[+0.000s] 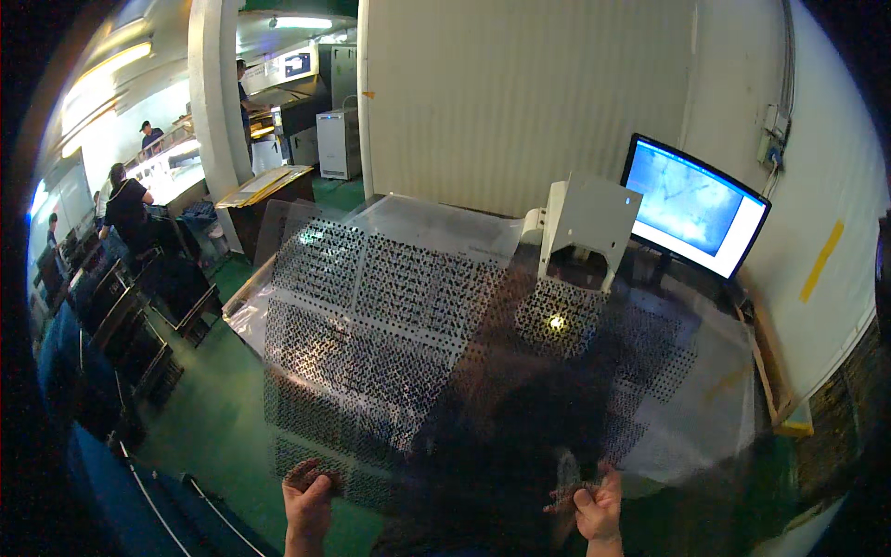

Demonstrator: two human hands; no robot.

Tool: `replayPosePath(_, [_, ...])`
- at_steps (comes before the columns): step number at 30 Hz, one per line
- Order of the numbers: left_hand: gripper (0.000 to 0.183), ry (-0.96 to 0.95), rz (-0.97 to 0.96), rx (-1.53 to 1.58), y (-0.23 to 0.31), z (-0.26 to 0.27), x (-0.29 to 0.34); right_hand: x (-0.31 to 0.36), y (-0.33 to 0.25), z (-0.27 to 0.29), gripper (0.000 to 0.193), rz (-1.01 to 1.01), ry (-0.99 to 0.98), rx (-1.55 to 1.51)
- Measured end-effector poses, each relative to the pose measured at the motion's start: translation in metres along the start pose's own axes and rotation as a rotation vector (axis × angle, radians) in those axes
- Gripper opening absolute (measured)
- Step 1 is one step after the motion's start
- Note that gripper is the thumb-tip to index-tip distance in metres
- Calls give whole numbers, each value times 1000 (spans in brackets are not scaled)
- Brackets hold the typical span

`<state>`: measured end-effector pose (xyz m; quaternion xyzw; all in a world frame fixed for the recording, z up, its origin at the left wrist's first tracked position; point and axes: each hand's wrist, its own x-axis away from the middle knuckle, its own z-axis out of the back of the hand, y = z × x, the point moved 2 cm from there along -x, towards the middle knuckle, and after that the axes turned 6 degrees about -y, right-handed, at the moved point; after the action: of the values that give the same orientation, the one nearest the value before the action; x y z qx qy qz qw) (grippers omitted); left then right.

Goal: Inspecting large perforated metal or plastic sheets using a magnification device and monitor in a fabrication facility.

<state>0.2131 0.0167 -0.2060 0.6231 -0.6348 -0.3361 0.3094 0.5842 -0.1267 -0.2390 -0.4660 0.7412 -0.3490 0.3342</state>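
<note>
The left grip [308,492] pinches the near edge of a clear film [371,362], thumb on top and fingers showing through from beneath. The right grip [594,506] grasps the same near edge farther to the right, its thumb likewise above the curled fingers. The film, covered in rows of small black marks divided into blocks, stretches away from both over the worktop [719,432], its near part overhanging the front. A broad dark shadow or reflection falls across its middle, so the marks there are hard to make out.

Beyond the film's right half stands a white metal housing [589,223], with a bright yellowish spot of light [557,322] on the marks before it. Right of the housing, a tilted monitor [691,209] displays a bluish, blurry picture. A pale ribbed wall [529,102] rises behind. Off to the left, beyond the green floor [200,418], a person in dark clothing [127,212] stands.
</note>
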Motion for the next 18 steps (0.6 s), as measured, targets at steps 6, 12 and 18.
replayPosePath(6, [34, -43, -23, 9, 0, 6, -3, 2, -2, -2, 51, 37, 52, 75])
replayPosePath(12, [31, -43, -29, 8, 3, 4, 0, 0, 17, 41, 56, 72, -141, 542])
replayPosePath(18, [23, -87, -11, -9, 4, 9, 0, 2, 16, 34, 52, 96, -44, 405])
